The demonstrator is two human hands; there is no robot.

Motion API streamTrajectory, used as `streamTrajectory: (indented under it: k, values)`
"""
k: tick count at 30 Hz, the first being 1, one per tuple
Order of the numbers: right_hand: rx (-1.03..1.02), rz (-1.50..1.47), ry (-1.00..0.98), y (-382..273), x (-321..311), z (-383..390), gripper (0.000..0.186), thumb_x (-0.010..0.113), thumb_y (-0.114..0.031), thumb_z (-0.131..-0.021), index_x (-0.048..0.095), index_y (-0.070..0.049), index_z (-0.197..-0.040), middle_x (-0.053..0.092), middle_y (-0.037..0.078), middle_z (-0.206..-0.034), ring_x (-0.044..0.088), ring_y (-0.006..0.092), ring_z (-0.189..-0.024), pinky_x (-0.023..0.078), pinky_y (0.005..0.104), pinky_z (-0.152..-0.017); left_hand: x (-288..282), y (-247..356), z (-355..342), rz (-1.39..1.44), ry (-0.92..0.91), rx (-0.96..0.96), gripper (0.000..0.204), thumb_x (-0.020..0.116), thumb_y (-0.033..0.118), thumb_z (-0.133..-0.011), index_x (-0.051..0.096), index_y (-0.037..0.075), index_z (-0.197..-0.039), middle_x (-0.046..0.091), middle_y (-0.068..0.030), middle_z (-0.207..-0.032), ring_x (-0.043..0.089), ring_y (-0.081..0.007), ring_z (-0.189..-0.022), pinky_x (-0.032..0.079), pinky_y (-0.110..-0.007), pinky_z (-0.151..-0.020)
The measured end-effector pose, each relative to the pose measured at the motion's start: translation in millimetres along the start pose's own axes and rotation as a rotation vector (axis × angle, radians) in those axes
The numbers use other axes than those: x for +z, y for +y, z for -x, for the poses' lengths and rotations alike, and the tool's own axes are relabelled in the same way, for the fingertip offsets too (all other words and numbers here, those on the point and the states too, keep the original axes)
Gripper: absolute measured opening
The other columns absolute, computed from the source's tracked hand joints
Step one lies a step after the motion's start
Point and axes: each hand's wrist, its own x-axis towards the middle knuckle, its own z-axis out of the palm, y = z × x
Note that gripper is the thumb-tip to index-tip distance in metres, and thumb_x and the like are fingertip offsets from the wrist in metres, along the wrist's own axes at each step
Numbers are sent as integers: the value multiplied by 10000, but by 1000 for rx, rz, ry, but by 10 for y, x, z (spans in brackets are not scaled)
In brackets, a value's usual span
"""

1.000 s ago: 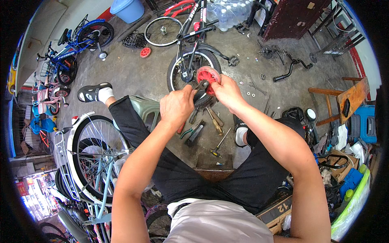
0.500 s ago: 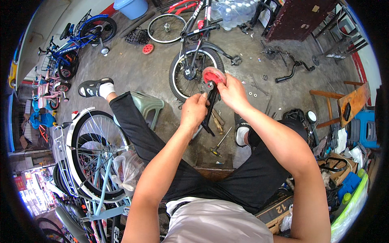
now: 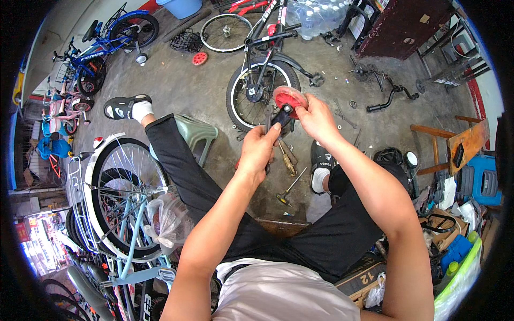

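Note:
My right hand [image 3: 316, 119] grips the rim of a small red training wheel [image 3: 289, 96], its thumb along the near side. A black metal bracket [image 3: 279, 116] is joined to the wheel's hub, where a round bolt end shows. My left hand [image 3: 258, 148] is closed round the bracket, thumb on top; its lower part is mostly hidden by the hand. A narrow grey piece, perhaps a wrench [image 3: 268, 116], stands up beside the bracket at my left fingers; I cannot tell whether it is held. Both hands are in front of a black bicycle's wheel [image 3: 235, 99].
Screwdrivers [image 3: 289, 162] and a T-handled tool [image 3: 284, 199] lie on the floor between my feet. Another red wheel [image 3: 199, 58] lies farther off. A green stool [image 3: 195, 134] and a light-blue bicycle [image 3: 131, 235] are at my left, a wooden chair [image 3: 455, 139] at my right.
The training wheel and bracket have tilted, so the bracket now looks shorter and its bolt end faces up. My left hand has turned, with its thumb on top. The view has shifted slightly.

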Motion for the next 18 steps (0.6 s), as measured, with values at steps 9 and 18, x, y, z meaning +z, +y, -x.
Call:
streamTrajectory:
  k: [9, 18]
  values:
    - [-9, -85, 55, -139, 58, -8, 315, 627, -235, -930, 646, 32, -1096, 724, 297, -1012, 695, 477, -1013, 529, 541, -902, 236, -57, -339, 181, 256, 266, 191, 749, 154, -968, 729, -21, -1042, 681, 0, -872, 562, -83, -764, 446, -275, -697]
    - [-92, 134, 101, -100, 152, 100, 310, 620, -174, -912, 636, 44, -1132, 713, 281, -1066, 685, 462, -1054, 529, 544, -932, 600, -306, -631, 252, 398, 262, 215, 756, 150, -943, 721, -44, -1026, 754, -102, -941, 661, -208, -819, 507, -386, -774]
